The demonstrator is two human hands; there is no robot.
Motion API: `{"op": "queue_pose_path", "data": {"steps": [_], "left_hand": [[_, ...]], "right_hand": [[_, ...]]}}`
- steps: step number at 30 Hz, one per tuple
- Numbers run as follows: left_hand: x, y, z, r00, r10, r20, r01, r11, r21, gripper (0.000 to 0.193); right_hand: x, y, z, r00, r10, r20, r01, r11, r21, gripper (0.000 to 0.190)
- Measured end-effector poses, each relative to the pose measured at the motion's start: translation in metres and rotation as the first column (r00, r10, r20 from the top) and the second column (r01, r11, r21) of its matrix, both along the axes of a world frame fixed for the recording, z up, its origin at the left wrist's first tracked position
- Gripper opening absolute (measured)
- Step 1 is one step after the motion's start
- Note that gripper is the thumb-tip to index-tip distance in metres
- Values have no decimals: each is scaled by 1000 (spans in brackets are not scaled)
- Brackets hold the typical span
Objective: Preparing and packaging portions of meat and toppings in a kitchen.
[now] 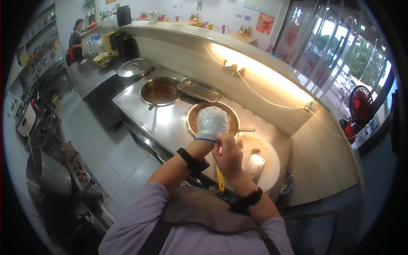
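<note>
My left hand (212, 122) wears a knit glove with a blue-edged cuff, under a clear plastic covering. It is above a round metal pot (192, 112) of brown liquid; its fingers cannot be made out. My bare right hand (229, 156) pinches the glove's cuff (207, 139) at the wrist. Right of the pot lies a round white cutting board (271, 159), with a cleaver's broad blade (256, 164) and a brown piece of food (256, 150) on it. A utensil's metal handle (247, 130) sticks out over the pot's rim. A yellow handle (220, 180) is just below my right hand.
Farther left, another pot (161, 91) of brown liquid is set in the steel counter (134, 95), beside a metal tray (200, 90). A round lid (134, 67) lies behind. A person (76, 36) is at the far left. A large steel pot (47, 173) stands at lower left.
</note>
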State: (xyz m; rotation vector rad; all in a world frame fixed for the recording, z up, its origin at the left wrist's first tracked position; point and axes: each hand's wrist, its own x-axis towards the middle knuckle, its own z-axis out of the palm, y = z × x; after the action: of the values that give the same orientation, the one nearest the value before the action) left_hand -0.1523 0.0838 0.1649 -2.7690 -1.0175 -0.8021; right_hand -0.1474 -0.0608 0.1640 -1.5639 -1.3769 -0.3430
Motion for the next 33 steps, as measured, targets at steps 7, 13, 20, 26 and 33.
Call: {"op": "queue_pose_path", "data": {"steps": [7,13,20,26,33], "left_hand": [[-13,-4,5,980,-152,130,73,878,472,35],[-22,-8,-13,936,-183,-300,185,982,-21,23],[-32,-14,-55,947,-100,-306,199,929,311,40],[-125,52,-255,837,-462,-295,424,887,-185,43],[-21,12,-42,852,295,433,479,-103,-872,40]], "right_hand": [[4,3,-3,983,171,66,-169,985,-35,12],[6,-7,-6,978,209,21,-209,978,-16,20],[-6,-1,-13,926,309,215,-302,951,-64,17],[-18,-10,-13,887,435,158,-432,900,-53,17],[8,-4,-43,936,147,-318,-131,989,71,16]]}}
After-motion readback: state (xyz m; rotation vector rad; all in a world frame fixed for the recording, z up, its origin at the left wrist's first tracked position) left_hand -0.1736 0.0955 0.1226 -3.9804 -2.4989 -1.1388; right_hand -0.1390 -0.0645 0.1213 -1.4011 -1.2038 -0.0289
